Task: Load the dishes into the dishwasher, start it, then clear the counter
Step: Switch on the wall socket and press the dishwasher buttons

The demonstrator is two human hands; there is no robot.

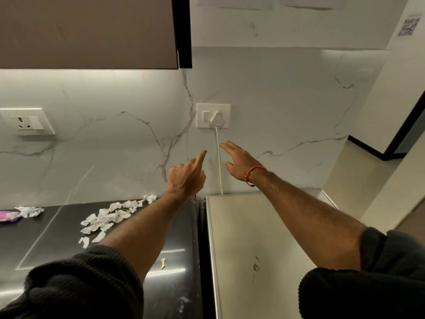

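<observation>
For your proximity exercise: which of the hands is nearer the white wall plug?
Right. The right hand reaches just below-right of the white plug; the left hand points from lower left.

Wall (276, 100): white marble-look slab with grey veins, smooth, softly glossy. Left of it, cabinet door (87, 31): matt brown panel. Below the wall, counter (57, 231): glossy black, mirror-like; on it, crumpled white paper scraps (108, 218). Beside the counter, appliance top (257, 238): matt beige with metal-looking edging. On the wall, switch plate (213, 115) and cord (218, 157): smooth white plastic. Sleeves (87, 288): dark ribbed knit cloth.
</observation>
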